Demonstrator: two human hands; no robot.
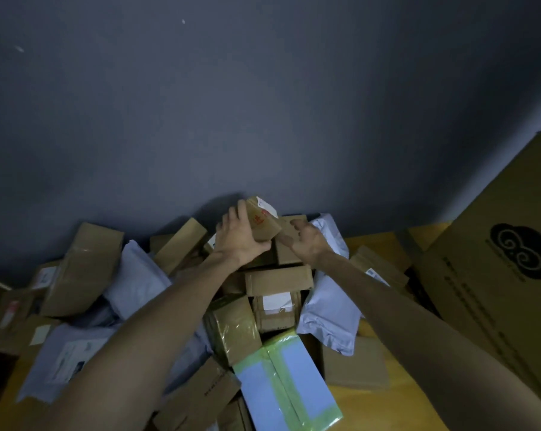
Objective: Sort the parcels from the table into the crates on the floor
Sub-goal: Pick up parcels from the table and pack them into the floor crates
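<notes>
A heap of parcels covers the yellow table (381,409): brown cardboard boxes and grey-white plastic mailers. At the far top of the heap my left hand (236,236) grips a small brown box (263,222) with red print and a white label, tilted up off the pile. My right hand (308,242) is just to its right, fingers loosely curled, resting against a brown box (289,247) beneath and holding nothing. No crate is in view.
A large brown carton (492,275) with a black cloud logo stands at the right. A blue and green packet (289,377) lies at the near middle, a white mailer (328,312) to the right of centre. A dark grey wall (263,104) rises behind.
</notes>
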